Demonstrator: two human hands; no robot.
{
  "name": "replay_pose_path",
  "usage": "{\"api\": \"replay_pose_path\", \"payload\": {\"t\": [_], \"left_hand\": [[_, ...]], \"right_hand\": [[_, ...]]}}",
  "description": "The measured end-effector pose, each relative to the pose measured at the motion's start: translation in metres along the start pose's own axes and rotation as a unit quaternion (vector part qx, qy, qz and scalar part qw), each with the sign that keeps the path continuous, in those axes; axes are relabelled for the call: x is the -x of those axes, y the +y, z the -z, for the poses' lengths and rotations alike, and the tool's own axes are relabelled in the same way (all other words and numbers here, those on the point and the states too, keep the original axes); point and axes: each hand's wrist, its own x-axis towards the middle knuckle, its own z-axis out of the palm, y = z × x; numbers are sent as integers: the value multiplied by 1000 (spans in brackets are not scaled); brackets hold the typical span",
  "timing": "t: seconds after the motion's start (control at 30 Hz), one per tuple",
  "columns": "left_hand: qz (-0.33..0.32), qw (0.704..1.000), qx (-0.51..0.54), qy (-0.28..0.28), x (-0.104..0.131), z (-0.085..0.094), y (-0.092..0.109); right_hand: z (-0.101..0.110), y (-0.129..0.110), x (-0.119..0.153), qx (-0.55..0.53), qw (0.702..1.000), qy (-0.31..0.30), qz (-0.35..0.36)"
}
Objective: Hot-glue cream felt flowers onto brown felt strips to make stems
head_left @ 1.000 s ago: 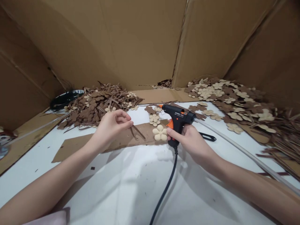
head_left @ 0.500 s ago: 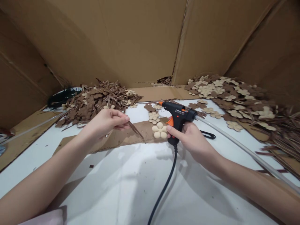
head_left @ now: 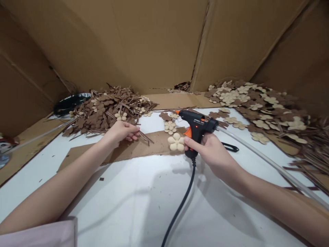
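My left hand [head_left: 124, 133] pinches thin brown strips [head_left: 146, 138] between thumb and fingertips; their loose ends fan apart to the right. Below them lies a flat piece of cardboard [head_left: 125, 152]. In my right hand [head_left: 212, 151] is a black and orange hot glue gun [head_left: 196, 127], its orange nozzle pointing left and a small red light glowing. A clear glue stick [head_left: 252, 147] runs out of its back. A cream five-petal flower [head_left: 176, 142] is held at the fingertips of the same hand, beside the gun's handle.
Brown and cream flowers mixed with strips form a pile [head_left: 102, 111] at left; another flower pile [head_left: 246, 99] lies at right. A black cord [head_left: 180, 206] crosses the white table [head_left: 115, 206]. Cardboard walls [head_left: 154, 44] stand behind. A black-handled tool [head_left: 230, 147] lies beyond my right hand.
My left hand has shifted slightly left, and the strips in it now spread into separate ends. My right hand keeps hold of the glue gun and flower, almost unmoved.
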Motion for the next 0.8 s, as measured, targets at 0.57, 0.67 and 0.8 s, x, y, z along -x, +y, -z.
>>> {"api": "replay_pose_path", "payload": {"t": [0.57,0.67,0.8], "left_hand": [[-15,997,-66,-48,3,-2,-4],[-17,996,-83,-41,-1,2,-6],[-16,993,-111,-34,-7,8,-7]], "right_hand": [[-1,-1,2,-7,1000,5,0],[-1,-1,2,-13,1000,5,-7],[-2,0,3,-24,1000,7,-15]]}}
